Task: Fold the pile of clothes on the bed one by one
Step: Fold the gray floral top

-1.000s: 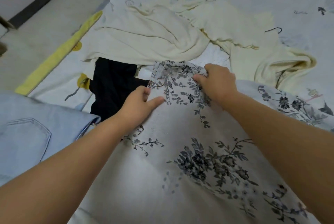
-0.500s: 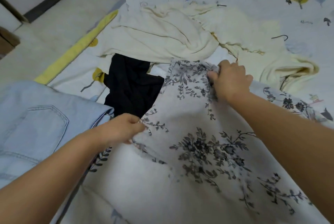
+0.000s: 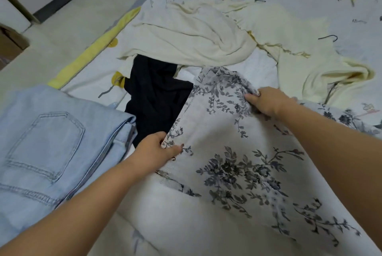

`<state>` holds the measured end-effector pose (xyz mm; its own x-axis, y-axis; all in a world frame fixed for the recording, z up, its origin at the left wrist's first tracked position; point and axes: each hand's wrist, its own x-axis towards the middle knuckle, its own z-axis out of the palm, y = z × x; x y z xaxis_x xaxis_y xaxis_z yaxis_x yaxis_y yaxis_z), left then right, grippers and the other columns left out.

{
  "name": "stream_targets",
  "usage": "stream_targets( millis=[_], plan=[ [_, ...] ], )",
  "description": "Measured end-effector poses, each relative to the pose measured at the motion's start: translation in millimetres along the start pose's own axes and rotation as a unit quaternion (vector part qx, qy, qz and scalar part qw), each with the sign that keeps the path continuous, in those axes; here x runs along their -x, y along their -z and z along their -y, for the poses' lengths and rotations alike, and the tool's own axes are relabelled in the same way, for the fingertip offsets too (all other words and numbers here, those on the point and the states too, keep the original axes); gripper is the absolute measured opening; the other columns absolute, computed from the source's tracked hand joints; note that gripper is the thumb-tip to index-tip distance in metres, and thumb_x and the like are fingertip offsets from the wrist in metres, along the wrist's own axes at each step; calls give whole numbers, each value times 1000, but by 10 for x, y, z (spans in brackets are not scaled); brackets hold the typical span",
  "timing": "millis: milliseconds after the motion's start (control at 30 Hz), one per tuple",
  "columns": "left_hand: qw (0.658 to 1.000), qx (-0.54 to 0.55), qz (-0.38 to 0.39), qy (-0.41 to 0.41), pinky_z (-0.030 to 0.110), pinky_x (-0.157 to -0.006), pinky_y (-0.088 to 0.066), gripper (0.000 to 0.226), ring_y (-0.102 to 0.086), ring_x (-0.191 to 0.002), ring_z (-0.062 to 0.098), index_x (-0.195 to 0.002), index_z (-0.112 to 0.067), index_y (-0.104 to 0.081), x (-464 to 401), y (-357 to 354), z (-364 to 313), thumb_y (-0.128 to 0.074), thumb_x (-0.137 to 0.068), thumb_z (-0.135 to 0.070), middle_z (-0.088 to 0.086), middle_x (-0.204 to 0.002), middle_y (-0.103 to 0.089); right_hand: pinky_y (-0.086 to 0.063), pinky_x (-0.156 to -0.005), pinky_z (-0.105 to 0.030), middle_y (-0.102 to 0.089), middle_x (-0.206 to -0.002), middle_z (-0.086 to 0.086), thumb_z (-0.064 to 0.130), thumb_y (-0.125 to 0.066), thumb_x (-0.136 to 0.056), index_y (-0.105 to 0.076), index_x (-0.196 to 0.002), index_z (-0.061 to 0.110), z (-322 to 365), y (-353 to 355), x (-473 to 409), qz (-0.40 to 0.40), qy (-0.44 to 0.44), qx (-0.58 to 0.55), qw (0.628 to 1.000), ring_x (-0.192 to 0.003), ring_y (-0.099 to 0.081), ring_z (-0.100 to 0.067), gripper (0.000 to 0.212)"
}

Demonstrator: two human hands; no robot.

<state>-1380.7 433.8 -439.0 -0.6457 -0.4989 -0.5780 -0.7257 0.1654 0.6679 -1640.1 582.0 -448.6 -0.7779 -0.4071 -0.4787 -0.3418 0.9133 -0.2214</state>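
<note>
Head view: both hands pinch the floral garment (image 3: 237, 173) spread near on the bed (image 3: 341, 8), left hand (image 3: 157, 150) at its left edge, right hand (image 3: 268, 103) farther. Jeans (image 3: 51, 142) lie folded left; black garment (image 3: 157, 94) and cream clothes (image 3: 196, 36) await.

Head view, downward (close over bed (image 3: 351, 18))

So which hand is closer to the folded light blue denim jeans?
Left. The left hand pinches the floral white fabric's edge just right of the folded light blue denim jeans. The right hand grips that fabric farther right, well away from them.
</note>
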Motion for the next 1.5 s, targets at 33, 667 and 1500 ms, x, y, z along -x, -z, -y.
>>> stream_targets(
  millis=[33,667,1500],
  plan=[
    [1000,1,6,-3,22,-65,-49,19,-64,-66,9,-89,-8,-62,61,51,38,-70,-83,-25,5,-81,-70,-34,-87,-39,-58,-80,-9,59,-40,-90,-50,-74,9,36,4,25,14,2,11,1000,-80,-52,-27,53],
    [922,-309,-226,-60,45,-99,-36,66,-41,-123,36,-140,-6,-30,368,-92,369,-38,-91,-51,20,-135,-43,-5,-106,-66,-13,-154,-23,54,-46,-87,-23,-148,18,462,-953,1455,-189,72,83,976,-140,-13,-45,75],
    [931,-310,-185,-47,56,-100,-35,68,-38,-119,54,-143,-3,-18,293,-281,538,-56,-90,-22,35,-141,-25,13,-109,-52,25,-153,-13,57,-1,-93,21,-146,22,-1355,-1254,2501,-16,-110,23,993,-140,25,-31,67]
  ],
)
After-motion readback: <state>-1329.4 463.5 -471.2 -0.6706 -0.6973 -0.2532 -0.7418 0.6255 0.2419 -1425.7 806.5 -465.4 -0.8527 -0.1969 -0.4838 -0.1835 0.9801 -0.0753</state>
